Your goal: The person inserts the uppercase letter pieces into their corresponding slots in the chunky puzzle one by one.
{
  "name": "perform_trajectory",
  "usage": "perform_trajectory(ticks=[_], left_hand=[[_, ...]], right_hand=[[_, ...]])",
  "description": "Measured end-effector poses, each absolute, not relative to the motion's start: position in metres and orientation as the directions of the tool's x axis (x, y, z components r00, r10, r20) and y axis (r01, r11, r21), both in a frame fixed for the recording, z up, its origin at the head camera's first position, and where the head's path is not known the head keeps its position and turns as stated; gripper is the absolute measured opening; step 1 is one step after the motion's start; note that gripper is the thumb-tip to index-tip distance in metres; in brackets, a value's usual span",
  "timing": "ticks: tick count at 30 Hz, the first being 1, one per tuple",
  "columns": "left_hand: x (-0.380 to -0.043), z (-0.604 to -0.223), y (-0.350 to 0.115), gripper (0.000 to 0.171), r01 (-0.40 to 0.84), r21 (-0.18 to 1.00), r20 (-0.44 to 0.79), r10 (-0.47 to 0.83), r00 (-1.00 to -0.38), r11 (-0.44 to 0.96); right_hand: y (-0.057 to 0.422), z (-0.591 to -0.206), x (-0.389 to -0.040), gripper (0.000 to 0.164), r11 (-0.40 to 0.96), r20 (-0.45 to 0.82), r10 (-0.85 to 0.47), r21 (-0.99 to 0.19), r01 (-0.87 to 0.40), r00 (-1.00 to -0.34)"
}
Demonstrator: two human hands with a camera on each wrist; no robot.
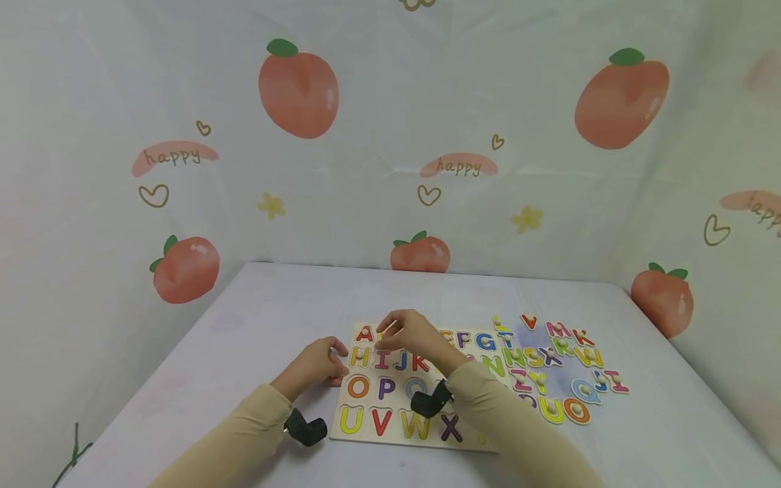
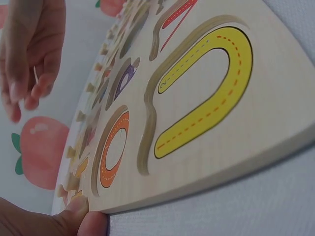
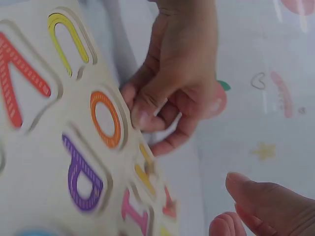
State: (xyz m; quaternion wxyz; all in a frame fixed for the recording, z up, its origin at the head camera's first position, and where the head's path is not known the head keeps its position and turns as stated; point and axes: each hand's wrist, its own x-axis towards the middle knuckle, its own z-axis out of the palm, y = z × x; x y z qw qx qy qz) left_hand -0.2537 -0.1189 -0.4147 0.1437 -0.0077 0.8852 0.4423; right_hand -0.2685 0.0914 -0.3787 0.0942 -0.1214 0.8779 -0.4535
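Note:
A wooden alphabet puzzle board (image 1: 396, 437) with coloured letter recesses lies on the table. My left hand (image 1: 314, 364) holds its left edge, thumb and fingers at the rim beside the H (image 1: 358, 358). The orange O recess (image 2: 114, 156) and yellow U recess (image 2: 241, 54) show in the left wrist view. My right hand (image 1: 416, 335) is raised over the board's upper left part, near the red A (image 1: 364, 333) and pink I recess (image 1: 382, 360). Its fingers are loosely bent and apart, with nothing visible between them. That hand and its forearm hide several recesses in the head view.
Loose knobbed letters lie right of the board, among them a red V (image 1: 529, 321), a yellow U (image 1: 552, 411), an orange O (image 1: 576, 411) and a blue Q (image 1: 586, 391). A patterned curtain (image 1: 366, 203) stands behind the white table (image 1: 293, 291).

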Motion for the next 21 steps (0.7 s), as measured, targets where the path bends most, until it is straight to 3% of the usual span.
perform_trajectory(ticks=[21], left_hand=[[-0.257, -0.416, -0.119, 0.032, -0.154, 0.752, -0.275, 0.093, -0.957, 0.642]], right_hand=[[0.257, -0.371, -0.248, 0.037, 0.535, 0.059, -0.1, -0.838, -0.103, -0.993]])
